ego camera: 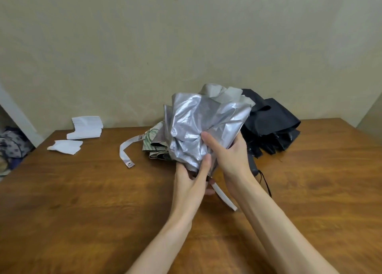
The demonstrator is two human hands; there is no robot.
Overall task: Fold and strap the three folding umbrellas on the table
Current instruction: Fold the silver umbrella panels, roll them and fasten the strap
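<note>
A silver umbrella (204, 125) with crumpled shiny fabric is held upright above the wooden table (103, 201). My left hand (190, 182) grips its lower end, thumb pressed on the fabric. My right hand (229, 156) wraps round the fabric from the right side. A white strap (224, 197) hangs from the bottom between my wrists. Behind it a patterned green-and-white umbrella (154, 143) lies flat, its strap (126, 151) trailing to the left. A black umbrella (272, 125) lies loosely bunched at the back right, its handle (253, 166) and cord pointing toward me.
Stacks of white paper (86, 127) lie at the table's back left corner, with a smaller pile (66, 146) in front of them. A beige wall stands just behind the table. Bags sit on the floor past the left edge (12, 147).
</note>
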